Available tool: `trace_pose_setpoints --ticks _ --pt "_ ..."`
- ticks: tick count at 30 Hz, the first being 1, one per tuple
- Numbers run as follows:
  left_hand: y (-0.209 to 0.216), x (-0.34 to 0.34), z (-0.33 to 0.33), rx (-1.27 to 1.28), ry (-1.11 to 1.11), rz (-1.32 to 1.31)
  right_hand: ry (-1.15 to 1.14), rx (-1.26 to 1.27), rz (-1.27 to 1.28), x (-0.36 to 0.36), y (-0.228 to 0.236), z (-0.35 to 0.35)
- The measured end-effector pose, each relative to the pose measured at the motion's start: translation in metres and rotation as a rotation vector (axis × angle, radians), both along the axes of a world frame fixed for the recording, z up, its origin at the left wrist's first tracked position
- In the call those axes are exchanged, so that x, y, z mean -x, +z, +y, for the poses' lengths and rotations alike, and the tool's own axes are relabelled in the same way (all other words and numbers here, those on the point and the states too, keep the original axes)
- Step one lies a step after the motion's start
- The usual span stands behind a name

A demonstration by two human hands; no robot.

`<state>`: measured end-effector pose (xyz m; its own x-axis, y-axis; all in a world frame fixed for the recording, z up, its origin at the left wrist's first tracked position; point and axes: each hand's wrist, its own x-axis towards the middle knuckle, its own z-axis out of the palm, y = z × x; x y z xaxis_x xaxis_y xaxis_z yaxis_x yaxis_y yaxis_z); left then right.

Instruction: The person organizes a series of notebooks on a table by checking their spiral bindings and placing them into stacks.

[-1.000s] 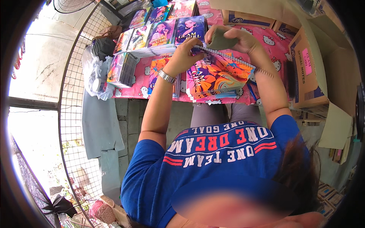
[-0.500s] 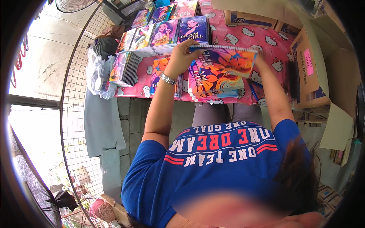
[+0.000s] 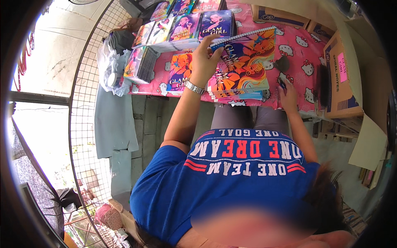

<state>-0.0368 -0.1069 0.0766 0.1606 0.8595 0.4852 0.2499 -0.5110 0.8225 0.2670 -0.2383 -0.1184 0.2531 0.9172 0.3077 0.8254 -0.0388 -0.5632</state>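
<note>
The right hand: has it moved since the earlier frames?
Yes. The right hand dropped from the spiral notebook's top edge to the pink tablecloth's near edge.

Strong daylight floods in from about nine o'clock, washing the pale ground beyond the wire grid [image 3: 89, 103] almost to white. The pink tablecloth [image 3: 300, 45] at twelve o'clock is evenly lit and crisp, its colours saturated, with soft shadow beneath the table edge. A black vignette rings the frame, and straight lines bow heavily near the rim. A smeared, blurred patch sits at six o'clock; the three o'clock side is dimmer.
</note>
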Motion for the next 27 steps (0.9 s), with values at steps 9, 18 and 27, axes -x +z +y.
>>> trace_pose_setpoints --ticks 9,18,27 --pt "-0.001 -0.001 -0.002 0.065 0.012 0.011 0.475 -0.427 0.192 0.103 0.179 0.031" --pt "-0.015 0.007 -0.001 0.099 -0.021 -0.081 0.441 -0.444 0.006 0.145 0.204 0.044" --pt "-0.019 0.01 -0.001 0.049 0.017 0.06 0.39 -0.464 -0.045 0.144 0.209 0.04"
